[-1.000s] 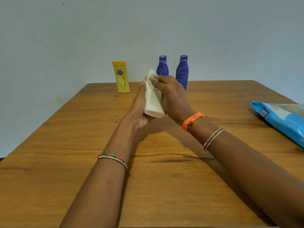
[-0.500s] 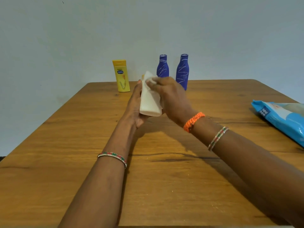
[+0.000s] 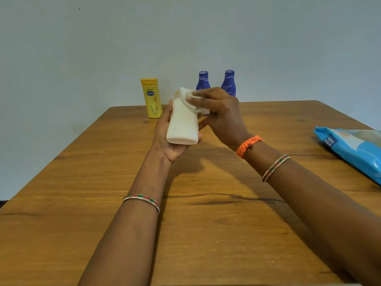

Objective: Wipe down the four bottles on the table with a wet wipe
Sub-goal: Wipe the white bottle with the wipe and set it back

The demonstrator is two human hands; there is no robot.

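Observation:
My left hand [image 3: 165,139] holds a white bottle [image 3: 182,126] above the middle of the wooden table [image 3: 82,193], its base toward me. With my right hand [image 3: 222,114] I pinch a white wet wipe [image 3: 191,100] against the bottle's upper part and cap. A yellow bottle [image 3: 151,98] stands upright at the table's far edge. Two dark blue bottles [image 3: 203,80] [image 3: 228,82] stand to its right, their lower halves hidden behind my right hand.
A blue pack of wet wipes [image 3: 354,149] lies at the table's right edge. A pale wall rises directly behind the far edge.
The white bottle has tilted so more of its body shows. My right hand with the wipe has slid up toward the cap end.

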